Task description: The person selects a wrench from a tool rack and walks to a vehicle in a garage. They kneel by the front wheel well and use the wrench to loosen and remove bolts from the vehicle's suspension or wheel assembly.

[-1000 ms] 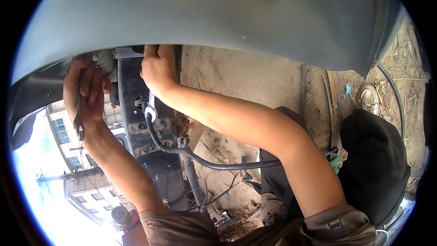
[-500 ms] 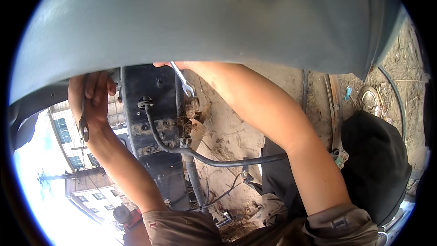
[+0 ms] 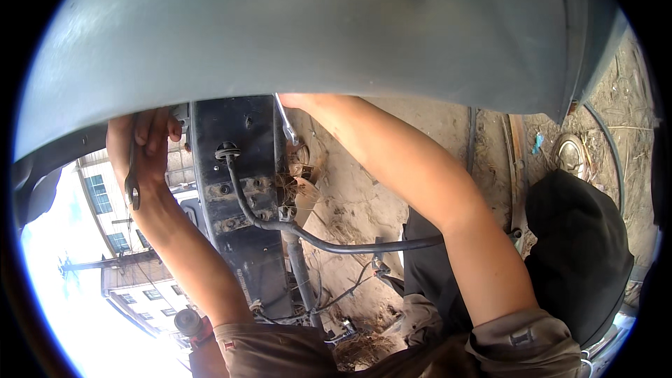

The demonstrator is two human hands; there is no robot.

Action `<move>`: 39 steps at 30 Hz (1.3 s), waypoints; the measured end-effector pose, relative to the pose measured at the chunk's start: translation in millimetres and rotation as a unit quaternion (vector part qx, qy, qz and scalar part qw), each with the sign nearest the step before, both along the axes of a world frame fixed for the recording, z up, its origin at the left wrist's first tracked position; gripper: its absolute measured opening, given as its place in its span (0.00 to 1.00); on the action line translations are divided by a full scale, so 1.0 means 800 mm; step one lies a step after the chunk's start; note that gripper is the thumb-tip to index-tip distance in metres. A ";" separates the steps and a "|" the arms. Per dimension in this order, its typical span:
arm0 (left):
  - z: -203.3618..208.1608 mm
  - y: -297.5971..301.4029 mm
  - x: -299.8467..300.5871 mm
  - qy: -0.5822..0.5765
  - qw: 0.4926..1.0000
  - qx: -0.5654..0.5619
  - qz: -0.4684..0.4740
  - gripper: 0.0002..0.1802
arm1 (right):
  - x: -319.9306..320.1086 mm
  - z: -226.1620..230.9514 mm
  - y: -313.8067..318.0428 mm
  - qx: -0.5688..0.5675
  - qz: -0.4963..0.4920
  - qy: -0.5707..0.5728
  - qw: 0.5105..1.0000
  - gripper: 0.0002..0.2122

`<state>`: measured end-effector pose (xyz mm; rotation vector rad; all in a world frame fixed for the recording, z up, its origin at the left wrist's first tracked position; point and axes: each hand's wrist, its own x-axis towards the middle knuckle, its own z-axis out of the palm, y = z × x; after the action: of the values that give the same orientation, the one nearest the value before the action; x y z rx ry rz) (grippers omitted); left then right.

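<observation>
My left hand [image 3: 152, 145] reaches up under the dark grey panel [image 3: 336, 28], fingers curled round an open-ended wrench [image 3: 131, 182]. The jaw of that wrench hangs down along my wrist, while its upper part goes out of sight behind the panel. My right hand [image 3: 294, 100] is almost wholly hidden behind the panel's lower edge. Beside it a second open-ended wrench [image 3: 288, 126] sticks out, jaw end down and seen nearly edge-on. Between my forearms runs a black metal beam [image 3: 231, 126] with bolts. What the wrenches' upper ends touch is hidden.
A black hose [image 3: 343, 247] leaves the beam and passes under my right forearm. A grey pipe [image 3: 299, 273] and thin wires lie beside the beam. Dry dirt ground [image 3: 364, 203] lies below. My dark-trousered knee [image 3: 577, 238] is at the right, near a round metal lid [image 3: 572, 154].
My right hand has shifted slightly right, its fingers now hidden by the panel. The wrench by it has turned from flat to nearly edge-on. My left hand is almost unchanged.
</observation>
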<state>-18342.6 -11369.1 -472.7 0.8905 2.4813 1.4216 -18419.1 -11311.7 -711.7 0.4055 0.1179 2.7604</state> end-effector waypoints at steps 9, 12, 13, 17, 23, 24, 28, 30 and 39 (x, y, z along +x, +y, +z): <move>0.002 -0.003 0.003 -0.029 0.999 0.009 -0.010 0.11 | 0.008 0.009 0.007 -0.006 -0.005 -0.003 1.000 0.07; 0.002 -0.004 -0.002 -0.033 0.999 -0.001 -0.033 0.10 | 0.013 0.008 0.008 -0.008 -0.006 -0.002 1.000 0.07; 0.002 -0.004 -0.003 -0.031 0.999 -0.002 -0.030 0.10 | 0.013 0.009 0.010 -0.010 -0.007 -0.002 1.000 0.07; 0.004 -0.008 -0.008 -0.035 0.996 -0.008 -0.080 0.09 | 0.021 0.012 0.003 -0.017 -0.003 -0.007 1.000 0.07; 0.011 -0.014 -0.012 -0.037 0.997 -0.017 -0.061 0.10 | 0.026 0.019 0.007 -0.037 -0.001 -0.007 0.999 0.07; 0.011 -0.013 -0.012 -0.042 0.996 -0.020 -0.072 0.10 | 0.026 0.020 0.008 -0.039 -0.002 -0.008 0.999 0.07; 0.009 -0.009 -0.011 -0.039 0.995 -0.028 -0.083 0.10 | 0.025 0.021 0.018 -0.051 -0.010 -0.009 0.999 0.07; 0.013 -0.014 -0.013 -0.056 0.993 -0.026 -0.102 0.10 | 0.028 0.024 0.015 -0.055 -0.007 -0.006 0.998 0.07; 0.014 -0.012 -0.013 -0.071 0.991 -0.030 -0.109 0.09 | 0.031 0.028 0.008 -0.059 -0.005 -0.009 0.998 0.06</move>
<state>-18352.6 -11378.8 -461.9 0.9769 2.2347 1.2835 -18394.7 -11305.1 -689.5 0.3497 0.2720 2.7302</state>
